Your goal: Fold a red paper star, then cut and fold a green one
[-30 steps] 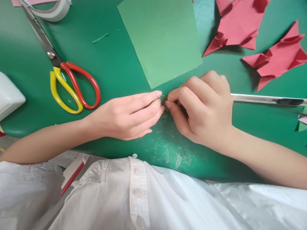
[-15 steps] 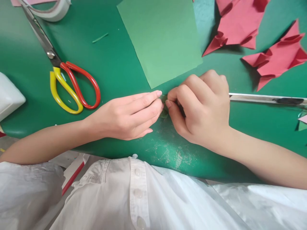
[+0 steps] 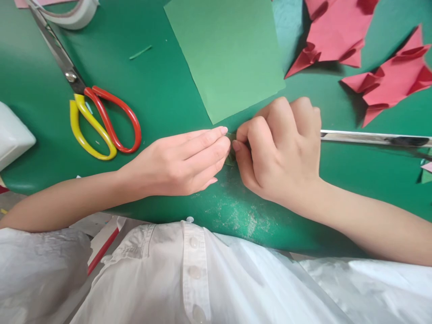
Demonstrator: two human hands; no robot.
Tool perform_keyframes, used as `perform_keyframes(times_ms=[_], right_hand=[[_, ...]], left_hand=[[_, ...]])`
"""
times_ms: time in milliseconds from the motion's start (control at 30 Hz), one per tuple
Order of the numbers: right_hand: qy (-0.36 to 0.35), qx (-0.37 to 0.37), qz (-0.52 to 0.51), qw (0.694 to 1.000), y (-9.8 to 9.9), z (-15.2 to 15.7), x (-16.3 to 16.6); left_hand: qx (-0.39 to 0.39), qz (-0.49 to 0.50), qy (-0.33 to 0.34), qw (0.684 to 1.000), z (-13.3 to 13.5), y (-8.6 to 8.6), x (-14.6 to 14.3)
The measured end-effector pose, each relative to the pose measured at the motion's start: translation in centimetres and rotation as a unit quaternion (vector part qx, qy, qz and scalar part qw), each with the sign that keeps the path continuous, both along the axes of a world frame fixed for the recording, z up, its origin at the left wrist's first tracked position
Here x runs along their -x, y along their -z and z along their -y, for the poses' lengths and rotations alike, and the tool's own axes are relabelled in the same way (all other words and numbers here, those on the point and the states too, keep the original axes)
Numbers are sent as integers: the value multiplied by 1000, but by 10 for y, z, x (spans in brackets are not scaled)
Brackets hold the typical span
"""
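Note:
A small folded piece of green paper [image 3: 231, 158] lies between my two hands, mostly covered by fingers. My left hand [image 3: 180, 161] has its fingers pressed together, their tips on the left side of that piece. From the right, my right hand [image 3: 281, 146] pinches its edge between thumb and bent forefinger, the other fingers curled. A long shiny metal strip [image 3: 371, 137] runs out to the right from behind my right hand; whether the hand touches it is hidden. Just beyond my fingertips lies a flat green paper sheet [image 3: 229, 58].
Scissors [image 3: 78, 85] with red and yellow handles lie at left, below a white tape roll [image 3: 76, 18]. A white container [image 3: 13, 135] stands at the left edge. Folded red paper shapes [image 3: 340, 31] lie at upper right on the green tabletop [image 3: 162, 90].
My right hand's knuckles have tilted slightly while the pinch stays in place. My left hand has barely moved.

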State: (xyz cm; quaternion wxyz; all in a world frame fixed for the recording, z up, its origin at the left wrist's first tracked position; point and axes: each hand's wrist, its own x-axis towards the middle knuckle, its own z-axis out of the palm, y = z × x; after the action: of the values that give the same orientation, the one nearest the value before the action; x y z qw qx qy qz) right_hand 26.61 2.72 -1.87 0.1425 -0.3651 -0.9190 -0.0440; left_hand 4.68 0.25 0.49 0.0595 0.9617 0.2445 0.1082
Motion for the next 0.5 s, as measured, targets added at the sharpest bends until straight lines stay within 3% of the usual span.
perform_keyframes(times_ms=[267, 500], right_hand=[[22, 74, -11, 997, 1, 2, -1], [31, 152, -1, 988, -2, 3, -6]], left_hand=[[51, 6, -16, 999, 2, 0, 1], [2, 4, -8, 1000, 2, 1, -1]])
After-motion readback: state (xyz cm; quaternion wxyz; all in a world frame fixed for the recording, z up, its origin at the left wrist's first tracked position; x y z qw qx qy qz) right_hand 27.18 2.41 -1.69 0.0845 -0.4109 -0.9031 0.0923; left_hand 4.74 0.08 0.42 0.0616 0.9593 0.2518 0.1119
